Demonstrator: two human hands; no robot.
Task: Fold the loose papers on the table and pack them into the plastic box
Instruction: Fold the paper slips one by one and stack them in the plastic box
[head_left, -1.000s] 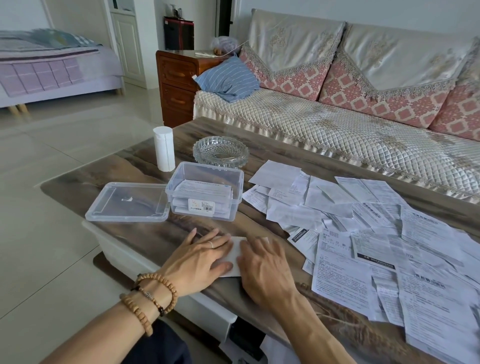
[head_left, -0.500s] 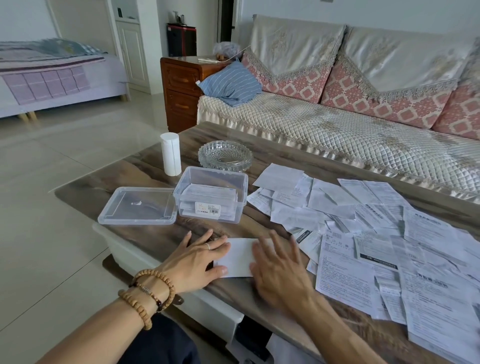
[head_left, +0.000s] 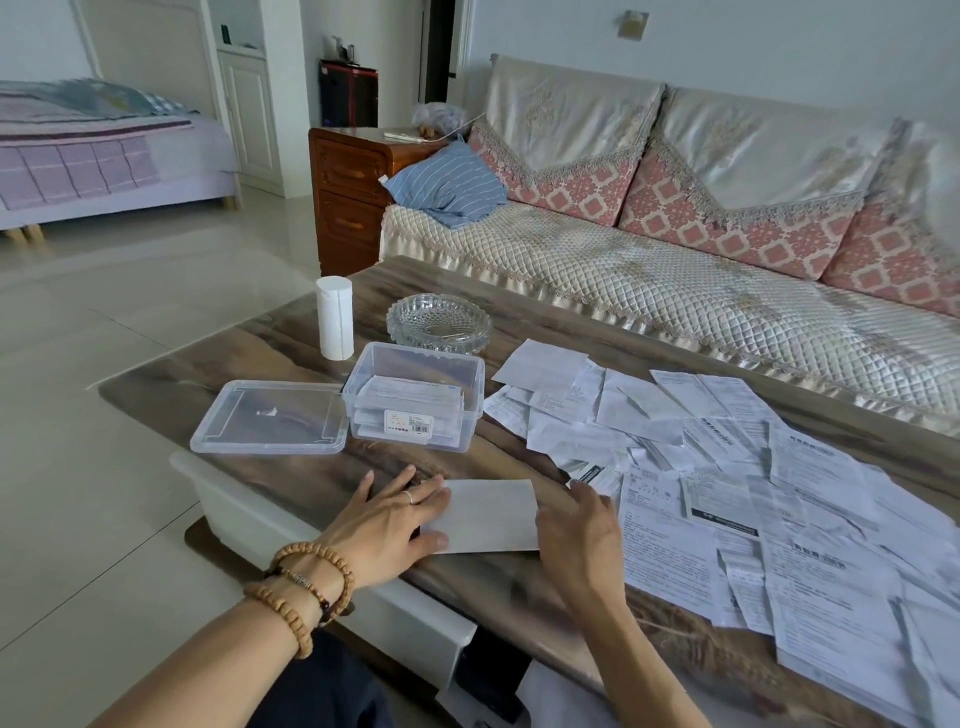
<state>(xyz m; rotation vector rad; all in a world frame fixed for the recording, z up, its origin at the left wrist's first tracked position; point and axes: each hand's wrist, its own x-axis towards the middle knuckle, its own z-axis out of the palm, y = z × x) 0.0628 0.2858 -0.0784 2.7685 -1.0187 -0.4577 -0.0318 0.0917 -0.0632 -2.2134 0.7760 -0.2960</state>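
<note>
A folded paper (head_left: 488, 514) is pressed flat by the left hand (head_left: 387, 525), fingers straight; the right hand (head_left: 579, 535), relaxed and empty, hovers beside it; boxing (head_left: 415, 395) seems next.

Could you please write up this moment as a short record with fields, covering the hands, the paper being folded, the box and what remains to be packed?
left hand: left hand flat, pressing the left end of the folded paper
right hand: right hand at the paper's right edge, fingers relaxed
plastic box: plastic box open, already holding folded papers
lid: lid lying beside the box, on its left
loose papers: loose papers spread unfolded over the table, right of the box
stage: one sheet folded, not yet in the box
</note>
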